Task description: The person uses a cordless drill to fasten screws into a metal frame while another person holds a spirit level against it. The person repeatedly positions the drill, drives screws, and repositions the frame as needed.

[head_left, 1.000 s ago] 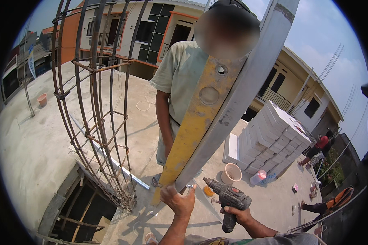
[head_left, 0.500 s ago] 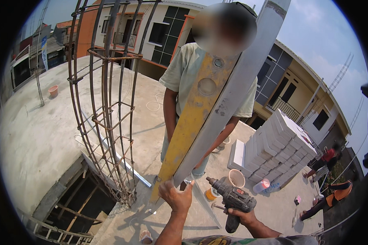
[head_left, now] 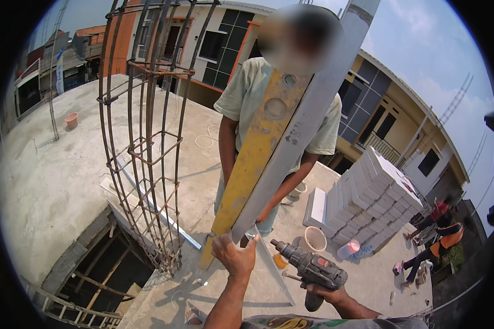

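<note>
A long yellow spirit level, scuffed and dusty, leans lengthwise against a grey metal bar. Fingers of my left hand are closed around the lower part of the level, with the thumb up beside the bar's lower end. My right hand grips a dark cordless drill by its handle, the chuck pointing up and left toward the bar. A thin metal piece sticks out by the drill's handle; its kind is unclear. Facing me, a person in a pale shirt stands behind the level and bar.
At left rises a rebar column cage beside an opening in the concrete slab. Stacked white blocks, a bucket and a pink-lidded container stand at right. Beyond them is a person in an orange vest.
The drill has tilted slightly, its chuck a little farther left. My left hand keeps its hold on the level. At far right, the person in the orange vest has shifted.
</note>
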`<control>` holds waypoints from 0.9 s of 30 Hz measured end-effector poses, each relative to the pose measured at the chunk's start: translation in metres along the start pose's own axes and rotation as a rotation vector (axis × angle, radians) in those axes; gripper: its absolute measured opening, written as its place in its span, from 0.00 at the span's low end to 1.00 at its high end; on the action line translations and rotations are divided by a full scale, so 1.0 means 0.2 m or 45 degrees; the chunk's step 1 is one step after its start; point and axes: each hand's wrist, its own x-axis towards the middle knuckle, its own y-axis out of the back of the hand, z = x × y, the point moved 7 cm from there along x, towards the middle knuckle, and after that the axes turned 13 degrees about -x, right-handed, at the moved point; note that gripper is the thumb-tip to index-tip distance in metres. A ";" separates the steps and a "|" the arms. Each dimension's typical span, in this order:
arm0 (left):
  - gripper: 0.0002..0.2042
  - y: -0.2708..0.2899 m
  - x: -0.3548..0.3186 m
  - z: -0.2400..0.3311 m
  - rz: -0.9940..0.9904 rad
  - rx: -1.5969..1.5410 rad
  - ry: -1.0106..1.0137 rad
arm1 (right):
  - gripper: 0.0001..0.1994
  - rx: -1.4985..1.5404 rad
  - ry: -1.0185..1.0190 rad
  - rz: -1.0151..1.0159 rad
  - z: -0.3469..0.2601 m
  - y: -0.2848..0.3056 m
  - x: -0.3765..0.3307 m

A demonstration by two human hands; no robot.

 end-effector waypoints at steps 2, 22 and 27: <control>0.37 0.00 0.01 0.01 -0.011 0.006 0.001 | 0.22 -0.031 0.006 0.018 -0.03 -0.01 -0.02; 0.36 -0.04 -0.01 -0.02 -0.041 0.061 0.001 | 0.25 0.160 -0.122 -0.036 0.01 -0.20 0.11; 0.36 -0.03 -0.01 -0.02 -0.033 0.113 -0.021 | 0.26 0.429 -0.170 -0.079 0.08 -0.21 0.15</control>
